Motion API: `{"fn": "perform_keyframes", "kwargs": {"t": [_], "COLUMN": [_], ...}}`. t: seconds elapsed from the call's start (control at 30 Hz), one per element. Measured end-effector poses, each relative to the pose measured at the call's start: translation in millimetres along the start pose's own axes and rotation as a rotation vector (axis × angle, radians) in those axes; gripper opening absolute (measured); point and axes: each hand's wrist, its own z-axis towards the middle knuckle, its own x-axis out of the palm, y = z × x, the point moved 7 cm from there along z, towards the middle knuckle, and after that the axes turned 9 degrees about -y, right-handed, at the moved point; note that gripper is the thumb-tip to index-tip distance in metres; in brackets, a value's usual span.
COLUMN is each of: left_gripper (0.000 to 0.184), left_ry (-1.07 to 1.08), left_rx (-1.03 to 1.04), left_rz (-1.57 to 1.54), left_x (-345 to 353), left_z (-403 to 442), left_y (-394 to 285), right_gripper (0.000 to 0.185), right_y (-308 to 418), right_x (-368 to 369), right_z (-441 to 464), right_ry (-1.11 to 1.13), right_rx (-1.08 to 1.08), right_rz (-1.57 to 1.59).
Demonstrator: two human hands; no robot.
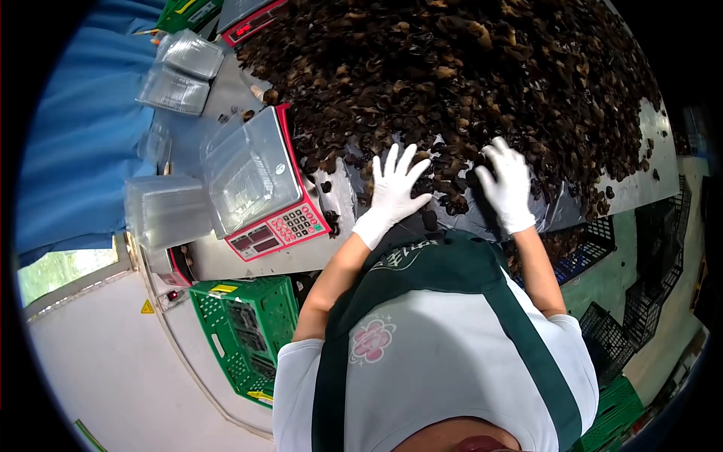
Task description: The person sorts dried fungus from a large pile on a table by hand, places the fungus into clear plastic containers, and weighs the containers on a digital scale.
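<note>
A big heap of dark brown wood ear mushrooms covers the table. My left hand, in a white glove, lies at the heap's near edge with its fingers spread, palm down and nothing held. To its right, my right hand, also gloved in white, rests on the mushrooms with its fingers a little bent and the thumb apart. Loose pieces are scattered between the two hands on a dark sheet. Left of my left hand stands a red digital scale bearing a clear plastic tray.
Clear plastic trays are stacked beside the scale, with more stacks farther back. A second scale stands at the far left. A green crate sits below the table's left end; black crates are at the right.
</note>
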Motion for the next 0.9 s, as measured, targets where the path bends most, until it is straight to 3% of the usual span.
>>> {"fn": "perform_keyframes", "kwargs": {"t": [0.07,0.13,0.23,0.33,0.4,0.53,0.57,0.6,0.7,0.9], "left_gripper": [0.062,0.040,0.034,0.036,0.039,0.058,0.078,0.078,0.107,0.113], "left_ry": [-0.131,-0.240,-0.327,-0.370,-0.309,-0.290,-0.205,-0.205,-0.047,0.012], "left_rx": [-0.041,-0.134,-0.254,-0.326,-0.308,-0.276,-0.268,-0.269,-0.261,-0.147], "left_rz": [-0.004,0.025,0.088,-0.195,-0.166,-0.200,-0.162,-0.163,-0.101,-0.039], "left_x": [-9,-20,-23,-24,-29,-38,-36,-37,-26,-6], "left_z": [-13,-27,-57,-72,-74,-83,-84,-85,-84,-59], "left_y": [17,37,71,77,63,45,44,41,33,11], "right_gripper": [0.052,0.055,0.053,0.053,0.053,0.065,0.071,0.076,0.086,0.097], "right_y": [19,24,27,23,24,16,13,10,8,24], "right_x": [18,39,44,41,31,12,10,11,18,47], "right_z": [-21,-46,-61,-66,-63,-58,-58,-60,-66,-64], "right_ry": [0.080,0.202,0.289,0.326,0.328,0.348,0.395,0.443,0.470,0.442], "right_rx": [-0.157,-0.200,-0.238,-0.259,-0.255,-0.150,-0.118,-0.085,-0.068,0.010], "right_rz": [0.092,0.105,0.197,0.236,0.234,0.140,0.103,0.066,0.017,0.041]}}
